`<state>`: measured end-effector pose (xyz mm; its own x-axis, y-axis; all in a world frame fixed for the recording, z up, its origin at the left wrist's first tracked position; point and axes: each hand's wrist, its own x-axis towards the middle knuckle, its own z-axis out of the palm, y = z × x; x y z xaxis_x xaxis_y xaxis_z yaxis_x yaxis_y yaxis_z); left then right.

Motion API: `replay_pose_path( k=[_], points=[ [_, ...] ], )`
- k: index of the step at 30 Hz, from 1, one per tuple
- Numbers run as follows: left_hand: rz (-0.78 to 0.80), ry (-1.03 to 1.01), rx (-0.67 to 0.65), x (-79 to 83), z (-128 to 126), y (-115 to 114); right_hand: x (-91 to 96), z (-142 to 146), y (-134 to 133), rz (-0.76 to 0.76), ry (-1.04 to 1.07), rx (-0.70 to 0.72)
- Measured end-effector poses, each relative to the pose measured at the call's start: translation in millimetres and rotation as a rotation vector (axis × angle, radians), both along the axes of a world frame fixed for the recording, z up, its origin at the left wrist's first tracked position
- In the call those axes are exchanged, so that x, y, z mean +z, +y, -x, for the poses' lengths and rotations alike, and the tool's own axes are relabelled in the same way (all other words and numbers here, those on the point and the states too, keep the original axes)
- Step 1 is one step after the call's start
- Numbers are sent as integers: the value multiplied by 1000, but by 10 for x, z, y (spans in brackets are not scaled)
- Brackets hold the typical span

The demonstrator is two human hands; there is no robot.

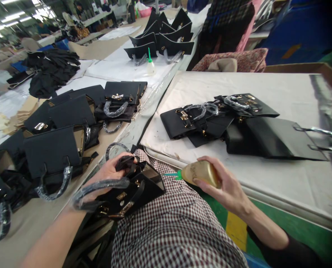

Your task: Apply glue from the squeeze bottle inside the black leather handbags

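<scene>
On my lap lies a black handbag (146, 191) with gold-coloured clasps and a plastic-wrapped handle (99, 190). My left hand (111, 173) grips dark cloth (127, 163) at the handbag's opening, and the handle arches over my wrist. In my right hand (222, 182) is a squeeze bottle (201, 173) of yellowish liquid, held on its side. Its green cap and thin nozzle (170, 174) point left, close to the handbag's open side. Whether the nozzle tip touches the handbag I cannot tell.
Several black handbags (54, 150) crowd the left table. More handbags (207, 123) lie on the white right table (280, 182). At the back stand open black bags (171, 41) and another green-tipped bottle (150, 67). A checked apron (177, 227) covers my lap.
</scene>
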<state>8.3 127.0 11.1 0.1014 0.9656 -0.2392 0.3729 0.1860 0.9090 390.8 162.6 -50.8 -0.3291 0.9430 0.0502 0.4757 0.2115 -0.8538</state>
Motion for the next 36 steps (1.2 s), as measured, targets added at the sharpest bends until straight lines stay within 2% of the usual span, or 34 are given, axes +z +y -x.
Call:
replay_pose_path(
  k=[6, 12, 16, 23, 30, 36],
  points=[
    [-62, 181, -117, 201, -244, -446, -1, 10, 59, 47, -70, 62],
    [-102, 243, -193, 281, -458, -782, -161, 183, 227, 34, -76, 171],
    [-110, 259, -205, 264, -500, -871, -207, 246, 307, 42, -85, 209],
    [-110, 246, -206, 240, -499, -899, -104, 168, 312, 200, -67, 291],
    [-131, 254, -223, 240, -544, -1007, -99, 65, 213, 489, 117, 167],
    [-228, 270, -237, 230, -611, -1174, -24, 94, 81, 380, -27, 180]
  ],
)
